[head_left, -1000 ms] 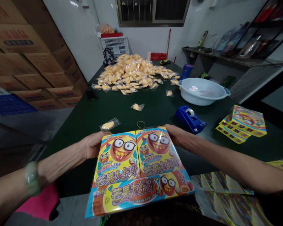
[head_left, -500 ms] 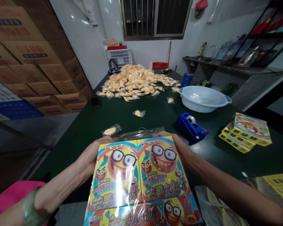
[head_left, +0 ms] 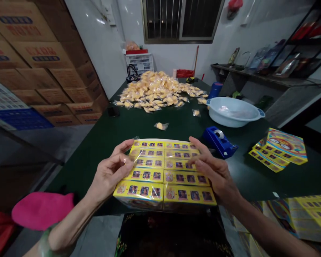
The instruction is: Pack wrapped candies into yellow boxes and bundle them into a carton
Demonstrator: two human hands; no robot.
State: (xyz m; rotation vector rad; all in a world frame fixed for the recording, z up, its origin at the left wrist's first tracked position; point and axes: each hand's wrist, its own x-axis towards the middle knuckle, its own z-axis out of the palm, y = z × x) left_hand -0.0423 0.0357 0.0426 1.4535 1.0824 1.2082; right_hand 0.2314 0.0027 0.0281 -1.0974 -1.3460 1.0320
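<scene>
A bundle of yellow candy boxes (head_left: 164,171) in clear plastic film stands at the table's near edge, in rows two boxes wide. Small printed pictures line its upward side. My left hand (head_left: 113,169) grips the bundle's left edge, thumb and forefinger drawn together on the film. At the opposite edge, my right hand (head_left: 214,173) holds on with thumb and fingers bent over the wrapped boxes. Beyond them lies a single wrapped yellow candy (head_left: 160,126). The blue tape dispenser (head_left: 219,142) sits past my right hand.
A heap of wrapped candies (head_left: 157,89) covers the green table's (head_left: 93,157) far end. Right of it stand a pale blue basin (head_left: 234,114) and folded printed boxes (head_left: 280,146). More boxes (head_left: 296,214) lie at lower right. Cartons (head_left: 45,53) are stacked at left.
The bundle has been tipped, so the printed faces have given way to the rows of narrow sides. My hands have shifted from its far corners to its left and right edges.
</scene>
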